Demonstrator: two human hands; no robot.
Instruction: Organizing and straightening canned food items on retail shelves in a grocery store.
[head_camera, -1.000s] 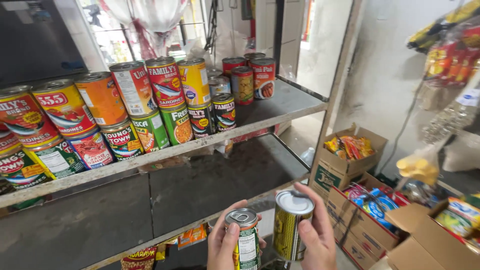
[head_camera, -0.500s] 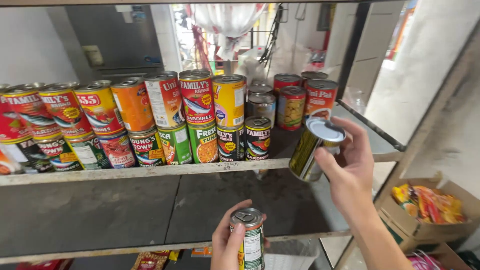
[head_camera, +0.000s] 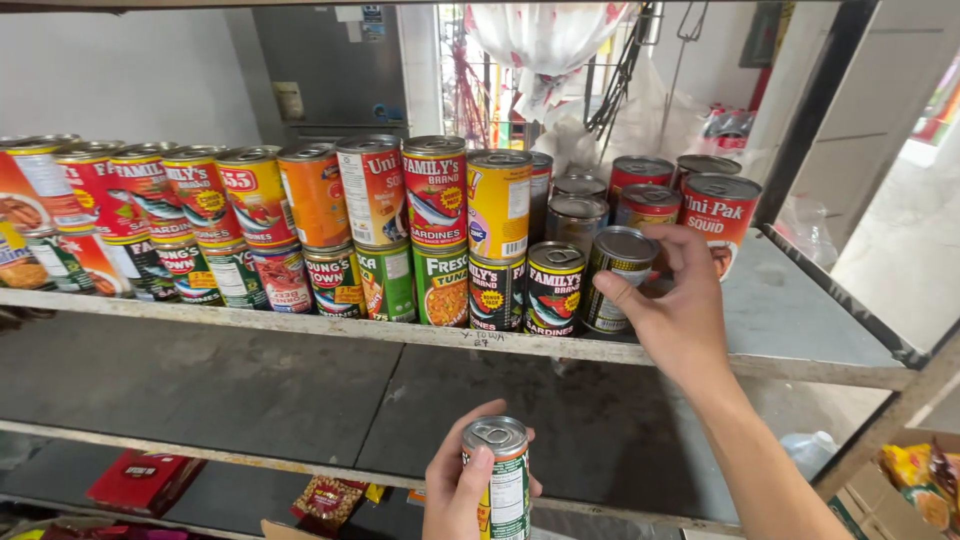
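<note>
My right hand (head_camera: 680, 305) grips a green-and-gold tin can (head_camera: 616, 272) that stands on the upper grey shelf (head_camera: 800, 300), at the right end of the front row of cans. My left hand (head_camera: 460, 490) holds a second can with a green and white label (head_camera: 498, 470) upright, low in front of the dark lower shelf (head_camera: 250, 390). Stacked tins with red, orange, yellow and green labels (head_camera: 380, 230) fill the shelf to the left. Three red-labelled tins (head_camera: 715, 205) stand behind my right hand.
The shelf surface right of the cans is bare up to a metal post (head_camera: 810, 110). Red packets (head_camera: 140, 475) lie on the bottom level. A cardboard box with snack bags (head_camera: 920, 480) sits at the lower right. White plastic bags (head_camera: 545, 40) hang behind the shelf.
My right hand has brought its can down from mid-air onto the upper shelf beside the front row. The left hand stays low with its can.
</note>
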